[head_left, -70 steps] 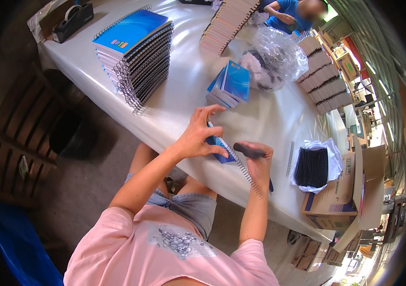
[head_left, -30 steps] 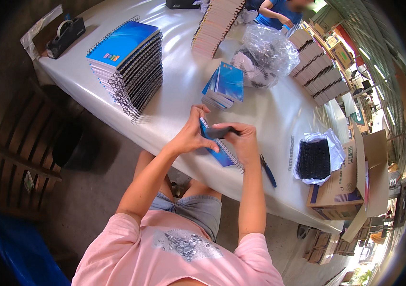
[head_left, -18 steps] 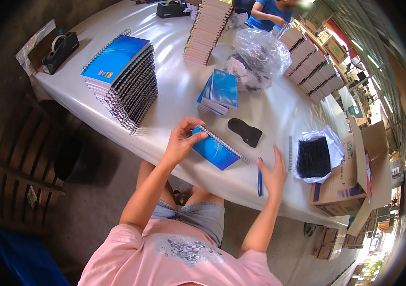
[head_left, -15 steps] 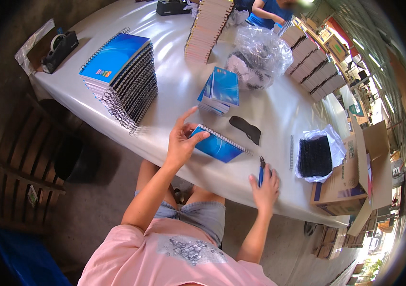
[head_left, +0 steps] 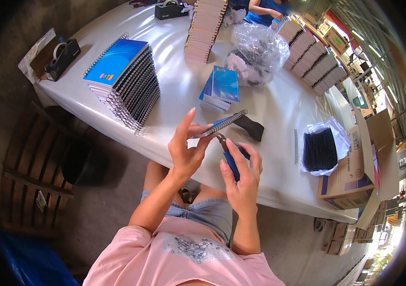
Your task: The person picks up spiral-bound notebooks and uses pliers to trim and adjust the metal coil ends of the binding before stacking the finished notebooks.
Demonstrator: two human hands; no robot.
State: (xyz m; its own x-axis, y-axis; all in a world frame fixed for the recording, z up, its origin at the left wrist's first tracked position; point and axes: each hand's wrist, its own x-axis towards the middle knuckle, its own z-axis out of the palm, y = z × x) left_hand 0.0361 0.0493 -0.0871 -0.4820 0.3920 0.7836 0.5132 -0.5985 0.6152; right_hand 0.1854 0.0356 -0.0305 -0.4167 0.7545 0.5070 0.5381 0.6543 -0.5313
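Observation:
My left hand [head_left: 189, 145] grips a small spiral notebook [head_left: 226, 123], tilted up off the table so its wire coil faces me. In my right hand [head_left: 242, 174] is a pair of blue-handled pliers [head_left: 231, 163]; the jaws are up against the near part of the coil, though I cannot tell if they touch the wire. Behind the notebook lies a flat black curved piece [head_left: 250, 128] on the table. Just beyond stands a short pile of blue-covered booklets [head_left: 219, 89], fanned slightly out of line.
A tall stack of coil-bound notebooks [head_left: 126, 78] stands at left, near a tape dispenser [head_left: 63, 58]. Farther back are more stacks [head_left: 206, 31] and a clear plastic bag [head_left: 260, 47]. Black coils [head_left: 319, 150] lie on paper beside a cardboard box [head_left: 350, 167]. Another person [head_left: 265, 12] works at the far side.
The notebook has been lifted off the table and turned, coil toward me. My right hand has picked the pliers up from the table and brought them left to the coil.

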